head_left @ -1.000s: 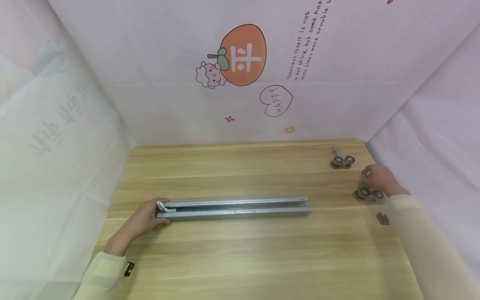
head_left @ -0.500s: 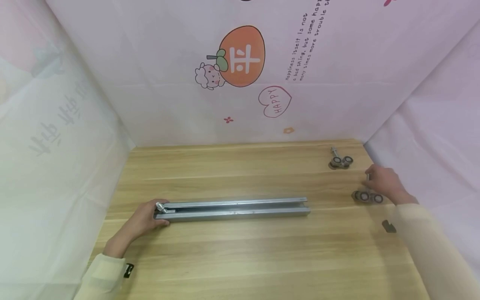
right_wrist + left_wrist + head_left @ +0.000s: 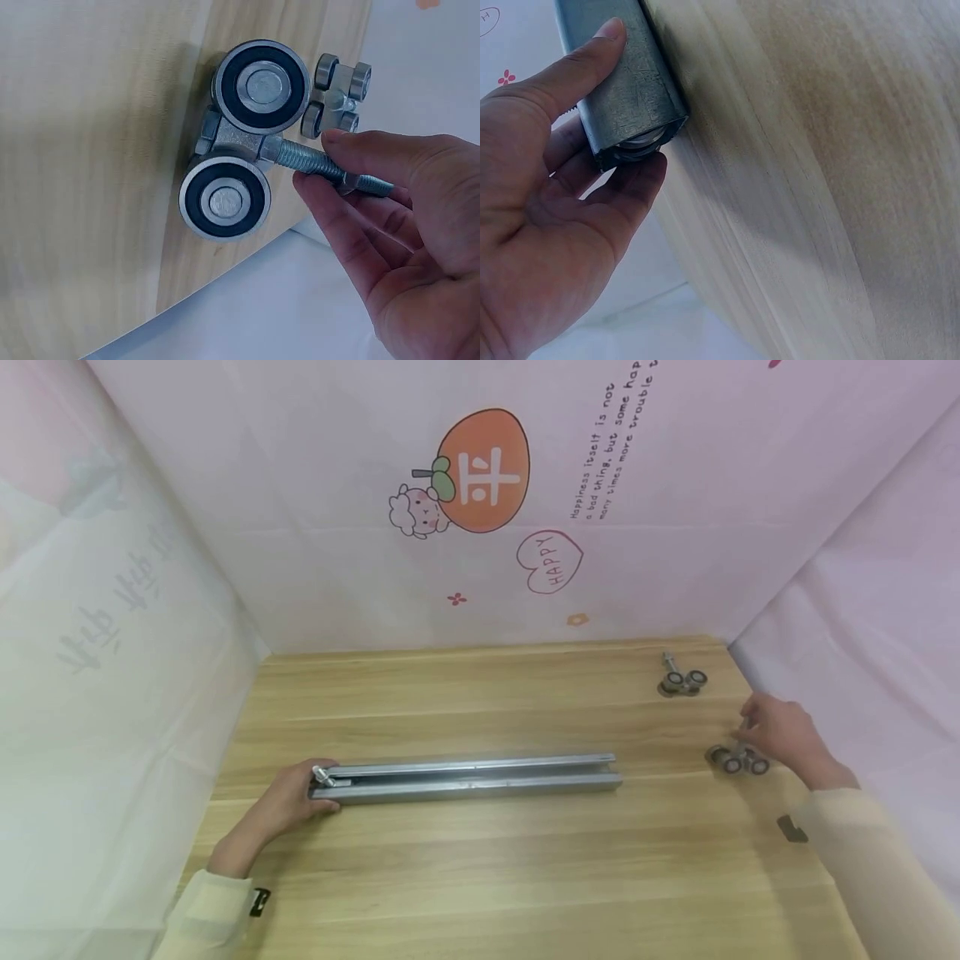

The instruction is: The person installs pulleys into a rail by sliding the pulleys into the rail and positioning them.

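Note:
My left hand (image 3: 281, 797) holds the left end of a metal channel rail (image 3: 480, 786) lying on the table, slot upward. A bolt (image 3: 322, 776) sticks up from the slot at that end; in the left wrist view, part of a round wheel (image 3: 641, 144) shows inside the rail's open end. Beyond the rail's right end, my right hand (image 3: 787, 739) pinches the threaded bolt (image 3: 304, 159) of a roller trolley (image 3: 738, 762) between thumb and fingers. Its bearing wheels (image 3: 262, 86) face the right wrist camera, close to the wood. Whether they touch it, I cannot tell.
A second roller trolley (image 3: 681, 683) stands near the table's back right corner, its bolt pointing toward the back. Printed cloth (image 3: 337, 585) walls in the wooden table (image 3: 465, 877) at the back and both sides. A dark piece (image 3: 792, 828) sits beside the right sleeve.
My right hand has shifted slightly right and toward me with the roller trolley in its fingers. My left hand and the rail have stayed in place.

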Action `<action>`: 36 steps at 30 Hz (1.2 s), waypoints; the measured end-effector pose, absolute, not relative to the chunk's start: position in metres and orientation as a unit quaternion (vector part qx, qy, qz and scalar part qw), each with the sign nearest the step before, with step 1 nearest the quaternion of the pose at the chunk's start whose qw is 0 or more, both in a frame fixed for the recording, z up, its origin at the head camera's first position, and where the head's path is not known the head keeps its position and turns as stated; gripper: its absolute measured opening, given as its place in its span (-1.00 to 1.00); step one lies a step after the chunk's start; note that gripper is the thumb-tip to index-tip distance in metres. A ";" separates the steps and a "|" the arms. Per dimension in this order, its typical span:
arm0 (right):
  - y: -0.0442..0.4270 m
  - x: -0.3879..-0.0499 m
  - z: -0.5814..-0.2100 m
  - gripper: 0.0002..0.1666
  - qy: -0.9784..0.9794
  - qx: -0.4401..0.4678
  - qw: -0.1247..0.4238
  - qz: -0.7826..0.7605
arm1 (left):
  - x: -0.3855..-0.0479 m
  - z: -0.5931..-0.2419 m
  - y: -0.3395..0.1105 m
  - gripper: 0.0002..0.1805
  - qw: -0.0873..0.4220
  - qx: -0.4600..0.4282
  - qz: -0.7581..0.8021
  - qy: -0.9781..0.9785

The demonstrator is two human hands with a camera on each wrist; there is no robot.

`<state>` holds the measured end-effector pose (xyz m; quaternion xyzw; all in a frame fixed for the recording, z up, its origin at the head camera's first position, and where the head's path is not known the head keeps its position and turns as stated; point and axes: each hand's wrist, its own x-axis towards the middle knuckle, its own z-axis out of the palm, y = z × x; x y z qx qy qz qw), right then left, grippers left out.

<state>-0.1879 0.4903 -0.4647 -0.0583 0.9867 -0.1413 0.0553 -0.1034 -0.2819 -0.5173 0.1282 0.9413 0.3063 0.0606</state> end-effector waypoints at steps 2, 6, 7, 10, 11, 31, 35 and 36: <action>0.490 -0.182 -0.464 -0.52 0.987 -0.058 0.045 -0.145 | -0.104 -0.517 -0.282 -0.30 0.058 0.129 0.307 0.941; 0.488 -0.169 -0.463 -0.61 0.986 -0.065 0.034 -0.147 | -0.104 -0.515 -0.282 -0.31 0.054 0.132 0.305 0.942; 0.487 -0.165 -0.462 -0.63 0.986 -0.068 0.036 -0.147 | -0.105 -0.515 -0.283 -0.31 0.054 0.133 0.306 0.941; 0.483 -0.157 -0.461 -0.67 0.985 -0.082 0.040 -0.144 | -0.105 -0.514 -0.283 -0.32 0.055 0.131 0.308 0.941; 0.482 -0.154 -0.461 -0.68 0.985 -0.087 0.041 -0.144 | -0.104 -0.514 -0.283 -0.31 0.056 0.130 0.308 0.941; 0.476 -0.145 -0.467 -0.66 0.985 -0.100 0.085 -0.114 | -0.102 -0.520 -0.284 -0.29 0.051 0.132 0.299 0.943; 0.477 -0.144 -0.469 -0.67 0.986 -0.095 0.086 -0.108 | -0.102 -0.519 -0.283 -0.29 0.052 0.132 0.300 0.943; 0.478 -0.144 -0.470 -0.69 0.986 -0.094 0.086 -0.106 | -0.102 -0.519 -0.282 -0.29 0.052 0.132 0.300 0.944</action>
